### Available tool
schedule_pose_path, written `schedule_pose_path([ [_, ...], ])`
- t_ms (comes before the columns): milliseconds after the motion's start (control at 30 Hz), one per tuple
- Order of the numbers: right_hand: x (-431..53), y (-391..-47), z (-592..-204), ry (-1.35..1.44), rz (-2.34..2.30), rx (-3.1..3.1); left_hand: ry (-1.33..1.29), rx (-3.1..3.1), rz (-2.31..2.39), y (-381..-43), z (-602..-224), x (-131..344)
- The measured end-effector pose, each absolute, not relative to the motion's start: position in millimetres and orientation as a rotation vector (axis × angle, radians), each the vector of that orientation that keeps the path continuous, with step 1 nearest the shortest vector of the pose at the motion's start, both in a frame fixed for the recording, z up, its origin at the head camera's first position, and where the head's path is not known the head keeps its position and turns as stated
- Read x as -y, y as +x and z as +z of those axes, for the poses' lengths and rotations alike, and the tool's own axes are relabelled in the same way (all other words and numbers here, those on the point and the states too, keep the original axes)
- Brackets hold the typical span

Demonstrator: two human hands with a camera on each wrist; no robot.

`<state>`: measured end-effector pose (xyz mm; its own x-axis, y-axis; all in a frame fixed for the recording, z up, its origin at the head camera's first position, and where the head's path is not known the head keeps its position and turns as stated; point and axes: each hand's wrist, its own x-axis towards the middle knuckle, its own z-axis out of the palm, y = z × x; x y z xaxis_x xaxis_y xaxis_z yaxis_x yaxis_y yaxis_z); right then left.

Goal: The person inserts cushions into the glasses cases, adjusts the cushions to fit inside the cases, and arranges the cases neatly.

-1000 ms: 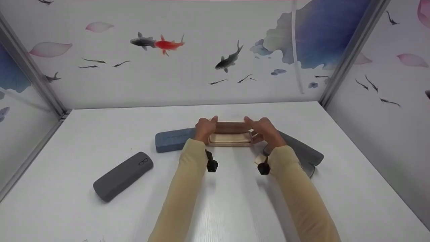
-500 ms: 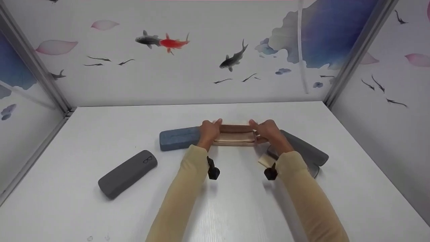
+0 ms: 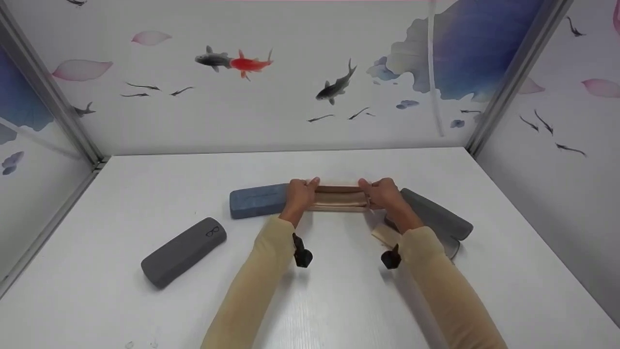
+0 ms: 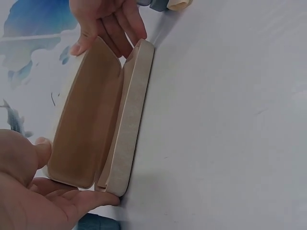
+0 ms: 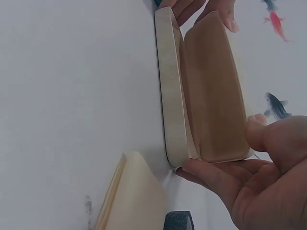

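A beige glasses case point(image 3: 339, 208) with a brown lining stands part-open on the white table, its lid point(image 4: 86, 120) raised at the far side. My left hand point(image 3: 299, 196) holds its left end, thumb on the lid's edge and fingers under along the base. At the right end my right hand point(image 3: 386, 194) grips in the same way, its thumb point(image 5: 256, 132) against the lid. Both wrist views show the lid leaning over the base's pale outer wall point(image 5: 170, 91). Folded material shows inside the base in the head view.
A blue glasses case point(image 3: 257, 201) lies just left of my left hand. Nearer on the left is a grey case point(image 3: 184, 252) with a spectacles mark. Beside my right wrist lie an opened grey case point(image 3: 436, 213) and a cream cloth point(image 3: 385, 235). Printed walls enclose the table.
The lid has tilted down toward the base, so less of its lining shows in the head view. Both hands have come down with it, keeping their hold at the ends.
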<state>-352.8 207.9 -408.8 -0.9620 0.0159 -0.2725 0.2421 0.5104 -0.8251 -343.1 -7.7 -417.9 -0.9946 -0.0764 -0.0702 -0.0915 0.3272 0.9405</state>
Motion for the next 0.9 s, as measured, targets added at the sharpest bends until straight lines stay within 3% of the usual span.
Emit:
schedule_pose_path([
  [900,-218.3,-349.4,-415.2,0.058,-1.291,-2.606,-0.020,-2.687,1.724,-330.6,-430.1,9.7],
])
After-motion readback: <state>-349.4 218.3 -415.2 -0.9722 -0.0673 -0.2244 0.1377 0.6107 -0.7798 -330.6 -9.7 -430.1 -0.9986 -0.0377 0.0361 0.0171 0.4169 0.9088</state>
